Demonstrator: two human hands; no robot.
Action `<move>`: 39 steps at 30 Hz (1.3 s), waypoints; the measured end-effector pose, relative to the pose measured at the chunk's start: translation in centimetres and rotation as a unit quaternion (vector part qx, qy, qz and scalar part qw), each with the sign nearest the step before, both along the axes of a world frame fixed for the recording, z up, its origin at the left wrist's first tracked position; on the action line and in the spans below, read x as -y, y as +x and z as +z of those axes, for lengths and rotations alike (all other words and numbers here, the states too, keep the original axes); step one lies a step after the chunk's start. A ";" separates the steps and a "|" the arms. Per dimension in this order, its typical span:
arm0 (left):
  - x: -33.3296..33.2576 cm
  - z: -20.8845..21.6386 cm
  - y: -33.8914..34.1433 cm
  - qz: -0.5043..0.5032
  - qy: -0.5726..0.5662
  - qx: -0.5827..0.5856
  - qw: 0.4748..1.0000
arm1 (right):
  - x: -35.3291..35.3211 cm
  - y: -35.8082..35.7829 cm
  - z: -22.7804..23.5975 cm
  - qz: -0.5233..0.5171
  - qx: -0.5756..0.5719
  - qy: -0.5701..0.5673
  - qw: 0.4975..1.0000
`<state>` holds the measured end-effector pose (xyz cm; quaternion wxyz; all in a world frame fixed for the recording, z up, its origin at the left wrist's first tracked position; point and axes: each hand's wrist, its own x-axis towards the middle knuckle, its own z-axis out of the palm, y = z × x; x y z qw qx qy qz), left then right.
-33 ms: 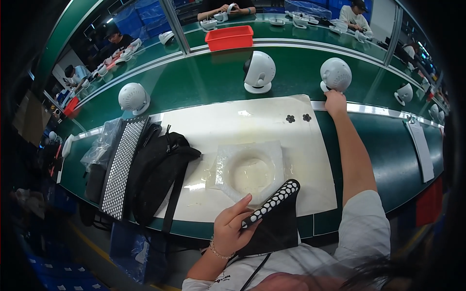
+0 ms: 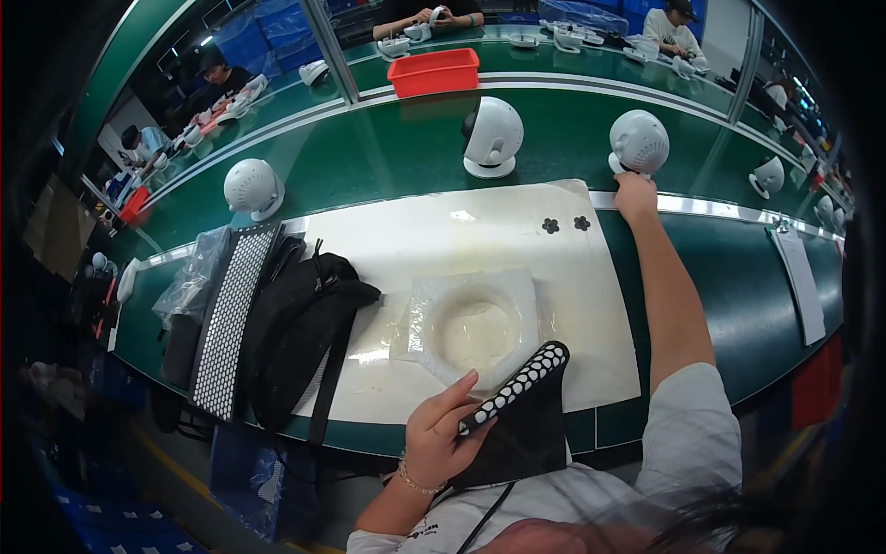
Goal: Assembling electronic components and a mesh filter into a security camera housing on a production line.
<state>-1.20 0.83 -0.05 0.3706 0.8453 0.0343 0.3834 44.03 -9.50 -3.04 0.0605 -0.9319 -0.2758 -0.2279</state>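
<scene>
My left hand (image 2: 445, 434), near the front edge of the work mat, is closed around a black sheet with white oval dots (image 2: 517, 388). The dotted face tilts upward, and the sheet's black part hangs toward me. With my right arm stretched far forward, my right hand (image 2: 637, 196) is closed at the foot of a white ball-shaped camera (image 2: 640, 143); the fingertips are hidden. A white foam holder (image 2: 524, 300) with a round hollow, wrapped in shiny film, lies on the mat just beyond my left hand. Two small black flower-shaped pieces (image 2: 551, 225) lie near its far right corner.
More white ball-shaped cameras (image 2: 496, 138) stand along the green conveyor (image 2: 369, 152). To the left are a black bag (image 2: 300, 323), a white-dotted panel (image 2: 233, 323) and clear plastic bags (image 2: 194, 277). A clipboard (image 2: 801, 286) lies right. Beyond a red bin (image 2: 434, 72), other people work.
The view has shifted very slightly. Both hands keep their places, the left with the dotted sheet and the right at the camera's foot.
</scene>
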 end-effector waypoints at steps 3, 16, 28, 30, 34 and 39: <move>0.0 0.3 0.1 0.003 0.002 -0.007 1.000 | -1.3 -2.6 1.2 0.146 0.022 0.122 0.981; 0.2 0.1 0.7 0.005 -0.045 -0.022 0.999 | -16.0 -9.2 1.1 0.186 -0.144 0.066 0.970; 0.2 0.3 0.2 -0.007 -0.090 -0.005 0.996 | -9.4 -16.4 10.5 0.368 -0.277 0.371 0.807; 0.0 0.4 -0.3 -0.061 -0.063 -0.022 0.996 | -7.3 -19.5 11.6 0.376 -0.458 0.425 0.685; -0.2 0.1 -0.9 -0.075 -0.093 0.008 0.993 | -5.4 -24.1 11.8 0.417 -0.549 0.386 0.613; 0.3 -1.0 -0.8 -0.028 -0.234 0.080 0.968 | -3.2 -25.9 9.1 0.423 -0.551 0.378 0.612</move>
